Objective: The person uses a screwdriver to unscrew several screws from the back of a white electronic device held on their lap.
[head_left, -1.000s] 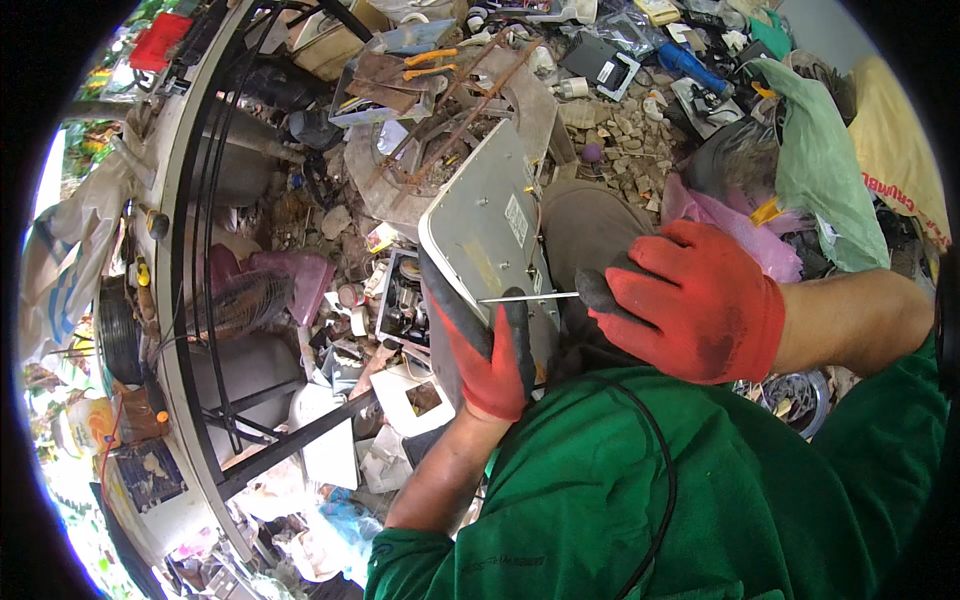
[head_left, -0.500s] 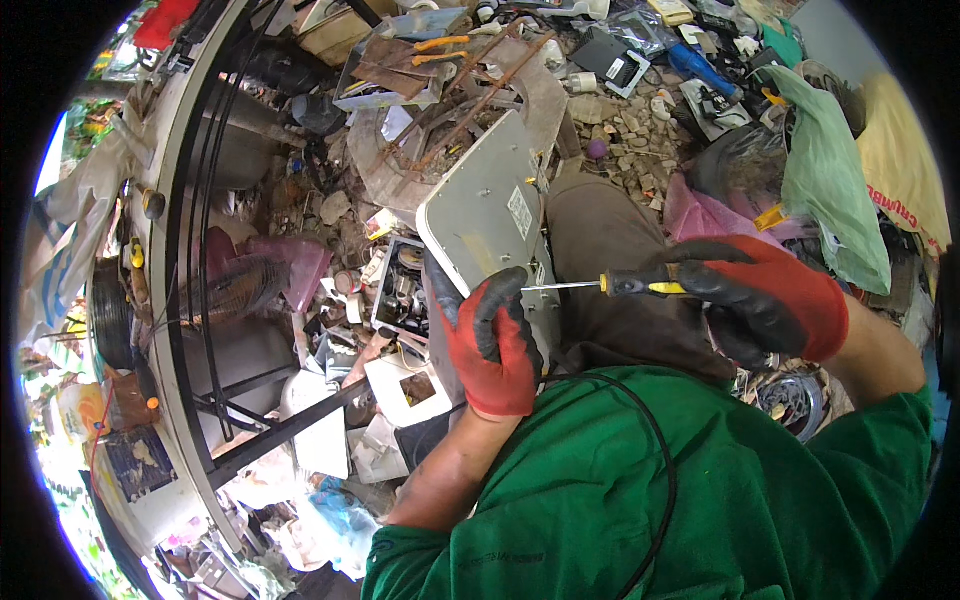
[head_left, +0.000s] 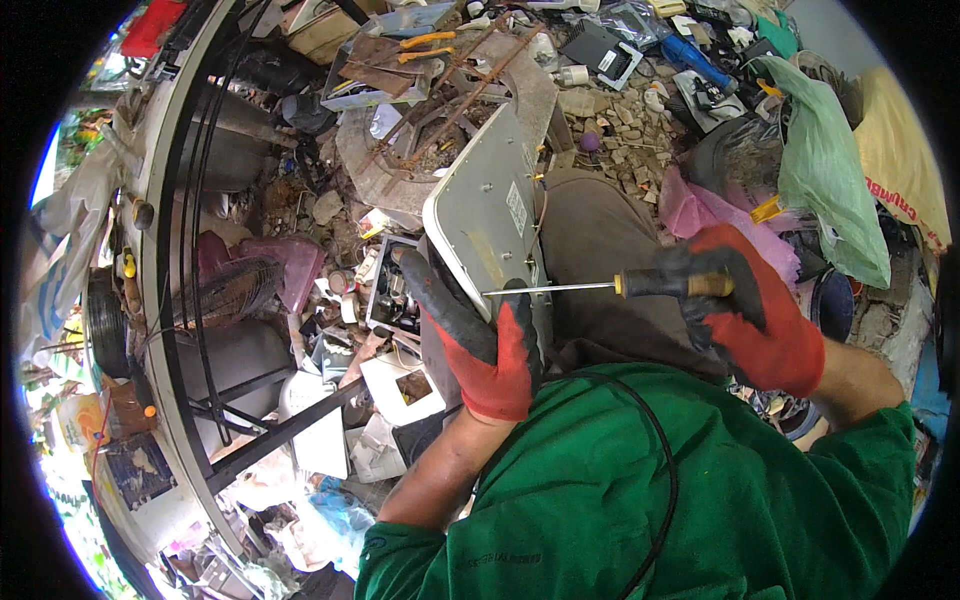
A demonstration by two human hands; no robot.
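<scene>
Leaning at a slant near the person's knee point(head_left: 595, 230), a flat, pale-grey panel point(head_left: 480, 215) shows a smooth face with rounded corners, small studs and a white label. The gloved left hand point(head_left: 490, 365) is clasped about its lower corner, thumb on the face side, forefinger stretched along the outer edge. The gloved right hand point(head_left: 745, 310) has its fingers curled round the dark-and-yellow handle of a screwdriver point(head_left: 645, 284), whose thin metal shaft reaches the panel's lower edge, passing close by the left thumb; whether the tip touches is unclear. Both gloves are red fabric with black coating. Beyond the panel sit a rough grey slab point(head_left: 375, 165) and rusty rods point(head_left: 472, 105); right of it, broken stones point(head_left: 615, 135) and crumpled pink sheeting point(head_left: 725, 230); left of it, a metal frame point(head_left: 165, 290).
</scene>
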